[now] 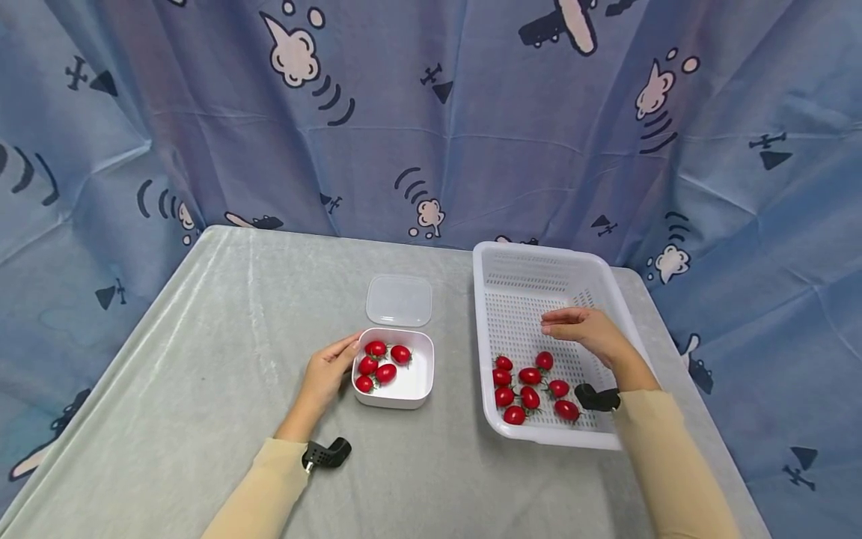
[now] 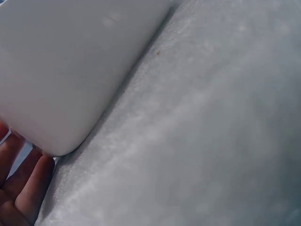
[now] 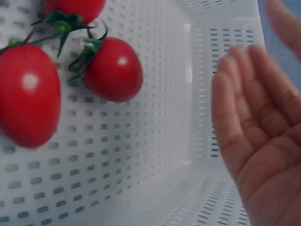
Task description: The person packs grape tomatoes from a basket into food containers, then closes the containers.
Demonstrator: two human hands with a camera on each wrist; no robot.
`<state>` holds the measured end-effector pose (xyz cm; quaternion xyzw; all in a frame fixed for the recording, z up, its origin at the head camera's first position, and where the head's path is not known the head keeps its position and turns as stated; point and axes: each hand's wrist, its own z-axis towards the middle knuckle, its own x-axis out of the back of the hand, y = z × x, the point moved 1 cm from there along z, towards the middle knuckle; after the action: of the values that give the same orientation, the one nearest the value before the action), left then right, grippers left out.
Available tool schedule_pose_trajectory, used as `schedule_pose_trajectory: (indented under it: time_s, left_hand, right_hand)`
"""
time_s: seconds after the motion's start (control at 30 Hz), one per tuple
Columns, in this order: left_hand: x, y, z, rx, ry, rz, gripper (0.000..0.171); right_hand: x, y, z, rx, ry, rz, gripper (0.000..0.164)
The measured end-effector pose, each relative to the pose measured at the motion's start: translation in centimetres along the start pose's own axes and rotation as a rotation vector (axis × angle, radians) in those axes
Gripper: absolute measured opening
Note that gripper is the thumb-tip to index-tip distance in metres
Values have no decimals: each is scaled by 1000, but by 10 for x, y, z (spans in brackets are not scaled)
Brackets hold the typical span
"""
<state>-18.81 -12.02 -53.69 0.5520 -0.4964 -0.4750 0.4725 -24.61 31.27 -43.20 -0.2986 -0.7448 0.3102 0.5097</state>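
My left hand point(image 1: 328, 372) rests its fingers against the left side of a small white box point(image 1: 423, 382). In the left wrist view, fingertips point(image 2: 40, 181) touch the lower corner of the box's outer wall. Several red cherry tomatoes point(image 1: 387, 373) with green stems lie in that box. Over the white perforated basket point(image 1: 480, 314) hovers my right hand point(image 1: 592, 333), fingers extended and holding nothing. The right wrist view shows its palm point(image 3: 268, 160) bare, apart from the tomatoes. More cherry tomatoes point(image 3: 115, 68) lie on the basket floor, gathered toward its near end.
A translucent lid point(image 1: 399, 301) lies flat just behind the small box. The table point(image 1: 222, 359) is covered with pale cloth, and a blue patterned curtain point(image 1: 377, 150) hangs behind and beside it. The basket's raised walls surround the right hand's area.
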Motion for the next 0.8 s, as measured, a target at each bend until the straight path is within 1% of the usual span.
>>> schedule_pose_trajectory:
  time_s: [0.1, 0.27, 0.37, 0.53, 0.63, 0.8]
  left_hand:
    - [-1, 0, 0, 0, -6, 0, 37]
    - [-1, 0, 0, 5, 4, 3, 37]
    - [0, 0, 0, 9, 9, 7, 36]
    - [0, -1, 0, 11, 5, 2, 36]
    - [0, -1, 0, 10, 7, 1, 36]
    - [0, -2, 0, 9, 10, -1, 36]
  right_hand:
    - [-1, 7, 3, -29, -14, -36, 54]
    - [-1, 12, 4, -44, -31, -51, 51]
    - [0, 15, 4, -57, -67, -69, 52]
    - [2, 21, 5, -107, -133, -78, 53]
    - [1, 25, 5, -130, -145, -80, 54]
    - [-1, 30, 7, -150, -150, -132, 52]
